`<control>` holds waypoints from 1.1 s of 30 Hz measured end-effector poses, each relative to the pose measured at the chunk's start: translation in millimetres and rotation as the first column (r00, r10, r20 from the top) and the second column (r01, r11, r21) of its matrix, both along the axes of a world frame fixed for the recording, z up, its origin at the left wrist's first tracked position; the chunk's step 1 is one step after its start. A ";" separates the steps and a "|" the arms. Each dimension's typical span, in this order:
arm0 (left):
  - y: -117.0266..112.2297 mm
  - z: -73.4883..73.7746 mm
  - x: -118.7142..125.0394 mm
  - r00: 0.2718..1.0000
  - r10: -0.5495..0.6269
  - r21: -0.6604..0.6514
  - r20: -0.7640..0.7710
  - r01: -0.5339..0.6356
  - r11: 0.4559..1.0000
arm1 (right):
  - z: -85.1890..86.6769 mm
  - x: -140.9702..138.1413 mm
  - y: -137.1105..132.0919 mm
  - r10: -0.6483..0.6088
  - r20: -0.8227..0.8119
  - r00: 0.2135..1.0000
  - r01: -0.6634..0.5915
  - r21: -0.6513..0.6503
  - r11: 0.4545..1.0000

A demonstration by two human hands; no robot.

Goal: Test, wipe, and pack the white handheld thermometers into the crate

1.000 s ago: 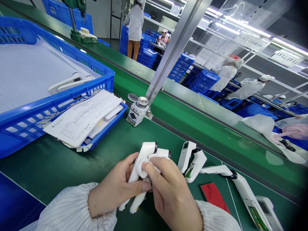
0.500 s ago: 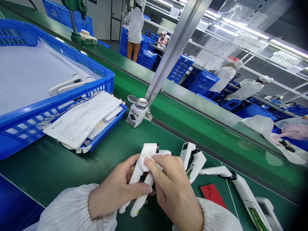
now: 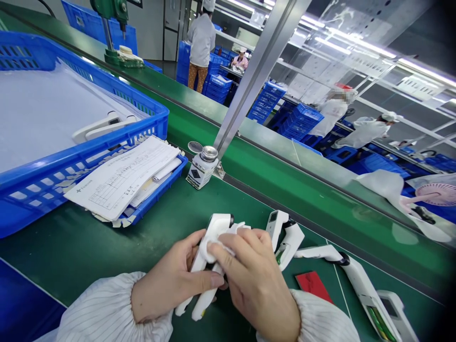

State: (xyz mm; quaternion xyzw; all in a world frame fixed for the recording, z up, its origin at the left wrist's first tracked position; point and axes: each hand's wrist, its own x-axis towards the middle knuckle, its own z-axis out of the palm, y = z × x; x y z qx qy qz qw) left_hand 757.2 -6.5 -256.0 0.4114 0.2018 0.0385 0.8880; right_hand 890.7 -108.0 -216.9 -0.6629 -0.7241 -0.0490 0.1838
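Observation:
My left hand (image 3: 169, 282) is closed around a white handheld thermometer (image 3: 219, 222), its thumb across the two white lengths that point down towards me. My right hand (image 3: 261, 280) pinches a soft white cloth (image 3: 209, 248), with its fingertips pressing it onto the thermometer's upper part. The fingers hide much of the thermometer and of the cloth. Just right of my right hand lies another white thermometer (image 3: 277, 222), bent and partly open. Farther right rests a longer open one (image 3: 358, 278) with green inside. A red pad (image 3: 314, 286) lies between them on the green table.
A large blue crate (image 3: 107, 147) lined with white sheet stands left, holding white thermometers. Papers (image 3: 124, 175) lie on a small blue tray beside it. A small metal-topped bottle (image 3: 201, 168) stands by the slanted metal post (image 3: 249, 80). Behind runs a green conveyor belt (image 3: 285, 183); people work beyond.
The cloth and my right fingertips have shifted slightly left and down over the thermometer. My left hand keeps its grip in nearly the same place.

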 end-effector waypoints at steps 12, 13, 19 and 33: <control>-0.3 -2.6 -0.9 0.999 -0.013 -0.024 -0.035 0.012 1.000 | 2.5 1.5 3.8 -0.073 -0.023 0.997 0.074 0.059 0.996; -0.6 -2.8 -0.6 1.000 -0.002 -0.018 -0.024 0.002 1.000 | -0.2 -2.2 3.0 -0.047 -0.043 0.998 0.048 0.028 0.998; -1.4 -1.9 0.9 1.000 0.014 -0.015 -0.007 -0.014 1.000 | -7.1 -7.7 0.5 -0.044 -0.066 0.997 0.048 0.053 0.997; -1.4 -1.6 -0.2 0.999 -0.003 -0.011 -0.048 0.002 1.000 | -6.1 -0.8 4.8 -0.077 -0.029 0.997 0.080 0.094 0.992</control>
